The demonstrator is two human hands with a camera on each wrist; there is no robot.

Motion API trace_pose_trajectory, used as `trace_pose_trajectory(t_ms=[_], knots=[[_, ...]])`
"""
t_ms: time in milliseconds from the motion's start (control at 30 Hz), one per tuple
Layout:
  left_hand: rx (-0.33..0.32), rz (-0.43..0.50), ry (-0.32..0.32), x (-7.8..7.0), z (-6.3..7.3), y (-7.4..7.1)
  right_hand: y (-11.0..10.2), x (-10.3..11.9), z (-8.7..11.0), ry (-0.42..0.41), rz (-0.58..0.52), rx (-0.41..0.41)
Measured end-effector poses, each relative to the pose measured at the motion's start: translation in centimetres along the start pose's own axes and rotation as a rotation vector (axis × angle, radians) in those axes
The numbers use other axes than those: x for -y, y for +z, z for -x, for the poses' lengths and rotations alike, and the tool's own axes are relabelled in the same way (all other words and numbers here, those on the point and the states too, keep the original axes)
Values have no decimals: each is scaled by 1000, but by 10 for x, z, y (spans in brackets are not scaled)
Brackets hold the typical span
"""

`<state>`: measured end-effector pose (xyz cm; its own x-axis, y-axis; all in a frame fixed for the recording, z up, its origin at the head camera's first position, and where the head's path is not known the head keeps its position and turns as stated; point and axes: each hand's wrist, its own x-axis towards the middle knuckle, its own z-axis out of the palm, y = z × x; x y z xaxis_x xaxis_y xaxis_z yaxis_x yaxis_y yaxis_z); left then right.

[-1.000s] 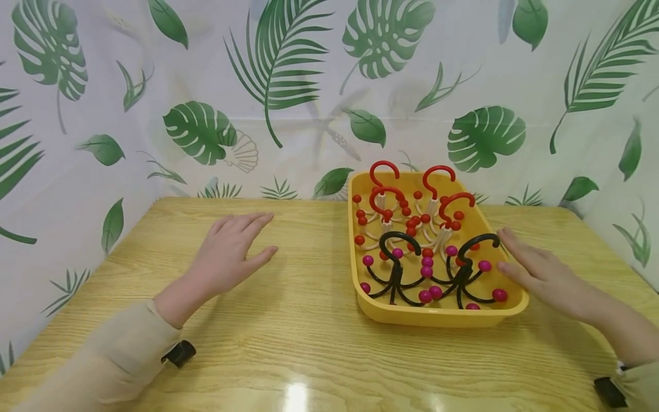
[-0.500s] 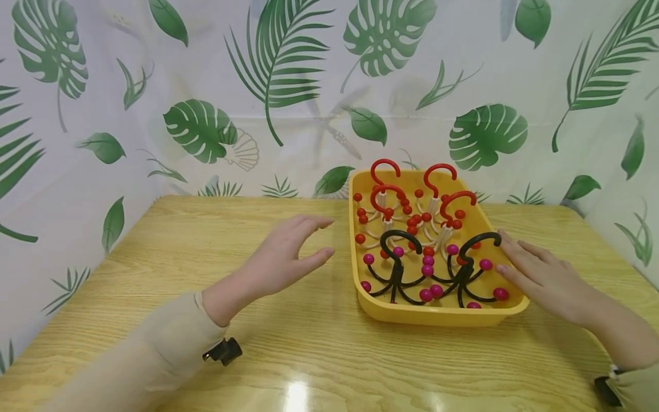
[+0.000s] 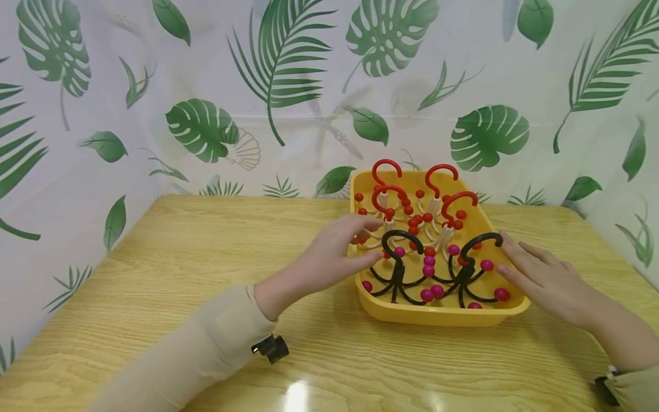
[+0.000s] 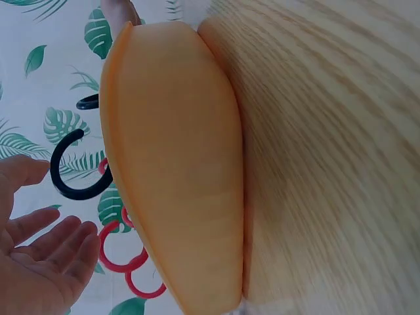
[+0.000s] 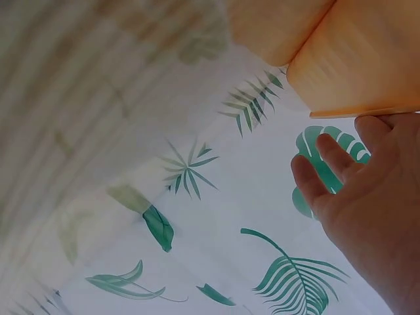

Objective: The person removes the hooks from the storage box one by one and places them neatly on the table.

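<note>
A yellow plastic basin (image 3: 443, 318) holds several hook-topped stands with curved, ball-tipped legs. Two nearest me are black with magenta balls: a left black hook (image 3: 399, 273) and a right black hook (image 3: 467, 269). My left hand (image 3: 329, 252) reaches over the basin's left rim, thumb and fingers spread around the left black hook. In the left wrist view, the thumb tip is right at the hook's curve (image 4: 79, 194), and the fingers are loosely bent. My right hand (image 3: 551, 280) rests against the basin's right rim with extended fingers, seen again at the rim in the right wrist view.
Behind the black pair stand several red hooks (image 3: 443, 167) with cream legs and red balls. The basin sits on a wood-grain table (image 3: 247, 240), right of centre. A white leaf-print cloth (image 3: 298, 154) hangs behind and at both sides.
My left hand has moved right across the table, from well left of the basin to over its left rim beside the left black hook. The right hand has stayed at the right rim.
</note>
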<state>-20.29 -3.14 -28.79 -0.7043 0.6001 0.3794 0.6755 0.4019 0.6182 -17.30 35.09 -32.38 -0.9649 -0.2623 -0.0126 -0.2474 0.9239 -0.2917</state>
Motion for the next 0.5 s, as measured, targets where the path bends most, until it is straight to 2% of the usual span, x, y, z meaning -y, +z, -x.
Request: trace_pose_trajectory(t_ms=[267, 500], knots=[[30, 16, -7, -8, -17, 12, 0, -1, -1, 10, 0, 9], [26, 5, 2, -10, -24, 18, 0, -1, -1, 9, -3, 11]])
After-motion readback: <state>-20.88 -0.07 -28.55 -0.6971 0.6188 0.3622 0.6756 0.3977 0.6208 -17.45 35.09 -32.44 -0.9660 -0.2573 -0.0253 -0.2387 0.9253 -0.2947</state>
